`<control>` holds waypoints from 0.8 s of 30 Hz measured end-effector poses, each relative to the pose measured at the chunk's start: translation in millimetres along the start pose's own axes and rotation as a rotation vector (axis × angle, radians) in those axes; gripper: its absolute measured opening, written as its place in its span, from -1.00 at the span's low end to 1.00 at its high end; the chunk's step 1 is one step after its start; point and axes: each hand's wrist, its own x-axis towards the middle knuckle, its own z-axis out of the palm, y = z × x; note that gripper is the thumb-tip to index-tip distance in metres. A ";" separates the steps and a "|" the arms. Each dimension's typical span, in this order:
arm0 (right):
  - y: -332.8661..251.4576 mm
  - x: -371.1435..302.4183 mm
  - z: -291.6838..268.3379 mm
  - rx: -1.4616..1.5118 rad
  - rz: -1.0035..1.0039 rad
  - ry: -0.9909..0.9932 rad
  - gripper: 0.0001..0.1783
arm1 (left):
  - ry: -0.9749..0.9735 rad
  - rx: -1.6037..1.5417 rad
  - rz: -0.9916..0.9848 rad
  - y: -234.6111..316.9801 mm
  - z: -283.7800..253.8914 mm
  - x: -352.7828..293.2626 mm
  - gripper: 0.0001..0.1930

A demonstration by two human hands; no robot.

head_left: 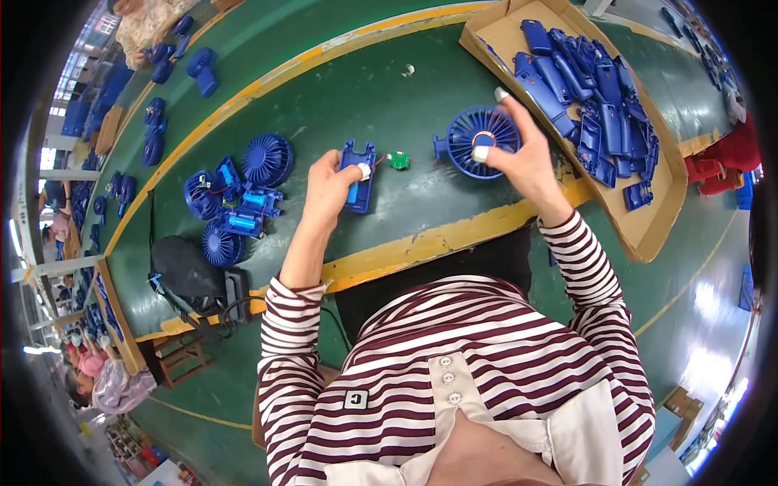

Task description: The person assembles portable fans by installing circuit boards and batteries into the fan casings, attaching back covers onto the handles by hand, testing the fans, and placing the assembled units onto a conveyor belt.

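Observation:
My left hand (331, 188) is closed on a blue plastic fan handle shell (359, 194), its thumb pressed near the top end. A small green circuit board (398, 160) lies just right of the shell, with a thin red wire running toward it. Farther right, my right hand (523, 154) grips a round blue fan head (480, 134) with a slatted grille, thumb on its hub and a finger at its rim. The fan head's short neck points left, toward the shell, and the two parts are apart.
Several blue fan heads and opened handles with bright blue cells (245, 220) are grouped at the left. A cardboard tray (660, 219) full of blue shells stands at the right. A black object (186, 263) with a cable sits near the front left edge. Other people work at far benches.

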 end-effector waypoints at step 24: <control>-45.2 39.8 93.3 0.353 0.239 -0.629 -0.71 | -0.135 -0.549 -0.223 -13.2 34.6 -95.2 -0.65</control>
